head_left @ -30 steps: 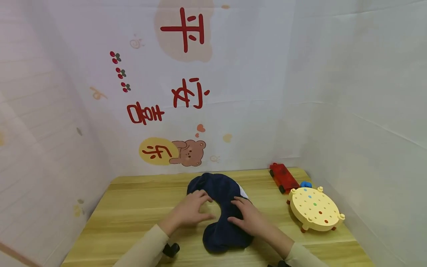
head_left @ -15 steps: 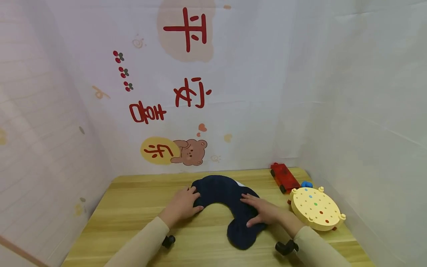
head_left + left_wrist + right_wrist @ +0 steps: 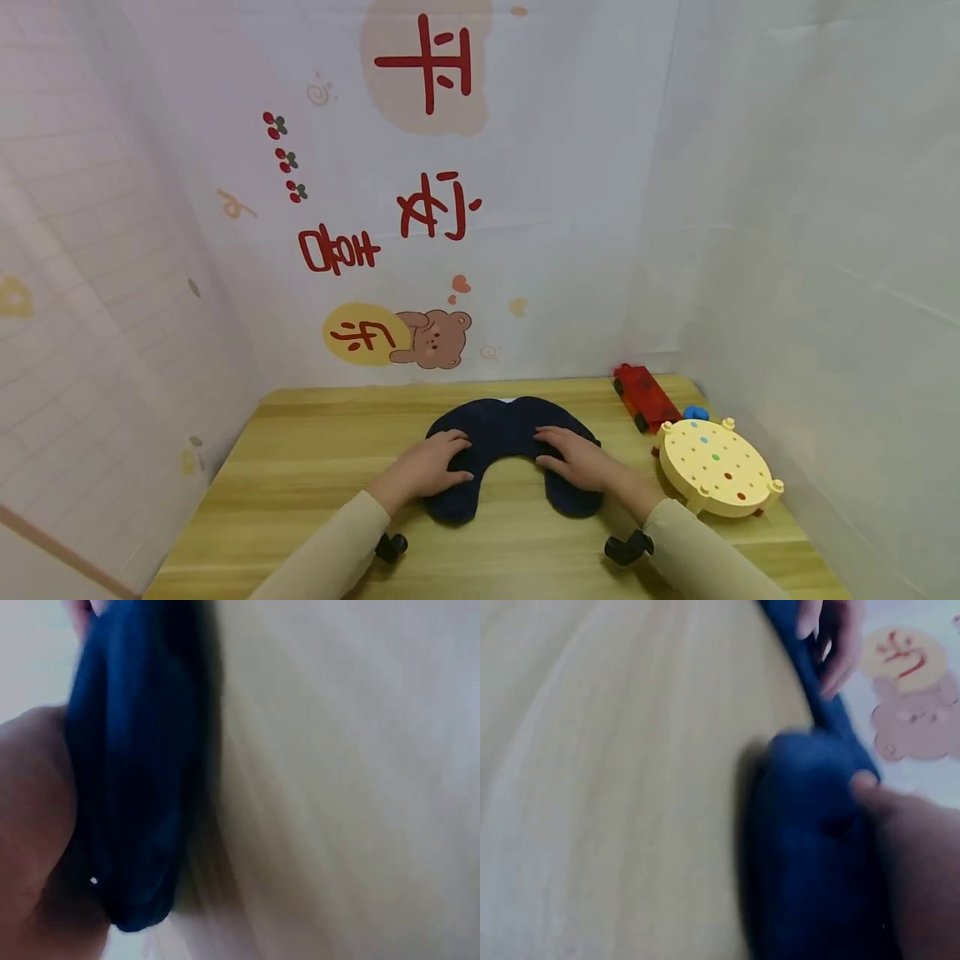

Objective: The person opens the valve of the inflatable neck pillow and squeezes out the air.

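The navy U-shaped neck pillow looks soft, light and squashy, best taken by its 2 arms, where the left hand and right hand rest with flat, relaxed fingers.

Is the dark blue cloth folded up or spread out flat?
Spread out. The dark blue cloth lies flat on the table in an arch, with the left hand and right hand resting on its two ends.

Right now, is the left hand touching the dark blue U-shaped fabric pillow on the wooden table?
Touching. The head view shows the left hand resting flat on the dark blue U-shaped fabric pillow, with no gap.
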A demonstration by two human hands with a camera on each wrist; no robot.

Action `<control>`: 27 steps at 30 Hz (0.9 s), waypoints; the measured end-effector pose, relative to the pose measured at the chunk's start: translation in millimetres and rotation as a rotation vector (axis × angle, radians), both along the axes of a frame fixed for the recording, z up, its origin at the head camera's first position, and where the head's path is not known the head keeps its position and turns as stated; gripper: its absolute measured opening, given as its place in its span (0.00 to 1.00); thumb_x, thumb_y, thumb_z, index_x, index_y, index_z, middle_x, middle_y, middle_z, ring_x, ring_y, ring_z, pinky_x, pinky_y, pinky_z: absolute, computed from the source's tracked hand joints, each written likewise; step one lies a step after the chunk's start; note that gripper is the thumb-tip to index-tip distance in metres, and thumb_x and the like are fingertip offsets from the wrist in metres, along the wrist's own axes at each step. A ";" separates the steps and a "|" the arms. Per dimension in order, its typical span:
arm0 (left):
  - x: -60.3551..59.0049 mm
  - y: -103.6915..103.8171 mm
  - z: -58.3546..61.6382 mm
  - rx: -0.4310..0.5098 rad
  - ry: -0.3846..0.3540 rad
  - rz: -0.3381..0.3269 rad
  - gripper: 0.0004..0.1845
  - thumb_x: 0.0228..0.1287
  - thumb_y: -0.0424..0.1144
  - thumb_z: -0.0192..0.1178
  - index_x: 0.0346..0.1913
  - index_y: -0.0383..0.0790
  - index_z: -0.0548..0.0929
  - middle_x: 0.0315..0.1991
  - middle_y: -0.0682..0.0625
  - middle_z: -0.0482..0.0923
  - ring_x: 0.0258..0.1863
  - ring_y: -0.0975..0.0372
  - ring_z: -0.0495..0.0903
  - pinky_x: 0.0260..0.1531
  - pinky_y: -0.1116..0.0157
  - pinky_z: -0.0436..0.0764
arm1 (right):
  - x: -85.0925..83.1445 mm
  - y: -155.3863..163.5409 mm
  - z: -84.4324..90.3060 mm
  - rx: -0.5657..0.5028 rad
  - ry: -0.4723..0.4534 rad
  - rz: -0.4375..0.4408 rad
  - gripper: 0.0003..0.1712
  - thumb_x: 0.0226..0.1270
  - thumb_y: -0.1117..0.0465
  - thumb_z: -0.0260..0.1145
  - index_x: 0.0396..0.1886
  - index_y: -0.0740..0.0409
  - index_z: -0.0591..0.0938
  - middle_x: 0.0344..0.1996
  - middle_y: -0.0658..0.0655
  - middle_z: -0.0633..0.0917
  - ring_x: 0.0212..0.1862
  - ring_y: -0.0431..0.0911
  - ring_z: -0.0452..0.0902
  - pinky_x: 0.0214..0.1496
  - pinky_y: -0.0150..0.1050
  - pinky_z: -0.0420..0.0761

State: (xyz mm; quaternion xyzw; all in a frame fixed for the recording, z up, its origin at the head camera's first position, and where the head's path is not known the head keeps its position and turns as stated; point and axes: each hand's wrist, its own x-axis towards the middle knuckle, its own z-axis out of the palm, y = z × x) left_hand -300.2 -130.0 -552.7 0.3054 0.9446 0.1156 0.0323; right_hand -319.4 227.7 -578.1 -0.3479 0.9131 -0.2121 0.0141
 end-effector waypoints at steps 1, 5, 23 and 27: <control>-1.2 -0.3 -2.8 -0.035 -0.041 -0.007 0.38 0.75 0.62 0.70 0.79 0.45 0.79 0.79 0.47 0.73 0.78 0.50 0.72 0.75 0.46 0.75 | -1.1 -0.4 -4.4 -0.001 -0.018 0.002 0.35 0.87 0.44 0.64 0.78 0.63 0.77 0.79 0.66 0.74 0.79 0.65 0.69 0.77 0.66 0.71; -3.7 1.7 -4.6 -0.118 -0.135 -0.016 0.53 0.69 0.71 0.69 0.88 0.47 0.65 0.89 0.44 0.56 0.87 0.48 0.57 0.80 0.43 0.66 | 0.4 -6.0 -8.7 0.072 -0.047 0.001 0.47 0.83 0.34 0.64 0.86 0.60 0.68 0.86 0.66 0.63 0.85 0.66 0.58 0.82 0.70 0.62; -55.3 -4.0 -1.5 -0.250 -0.184 0.027 0.64 0.61 0.77 0.71 0.91 0.50 0.56 0.91 0.48 0.48 0.89 0.51 0.49 0.83 0.46 0.61 | -29.2 -31.7 -19.4 0.178 -0.053 -0.166 0.56 0.76 0.22 0.59 0.90 0.50 0.63 0.89 0.58 0.59 0.89 0.60 0.50 0.86 0.70 0.50; -60.8 -2.0 -5.6 -0.190 -0.184 0.015 0.63 0.61 0.76 0.72 0.90 0.50 0.58 0.91 0.47 0.50 0.89 0.51 0.50 0.83 0.45 0.62 | -32.5 -25.5 -20.6 0.175 -0.057 -0.181 0.56 0.76 0.21 0.57 0.90 0.48 0.63 0.89 0.57 0.59 0.89 0.58 0.50 0.86 0.69 0.49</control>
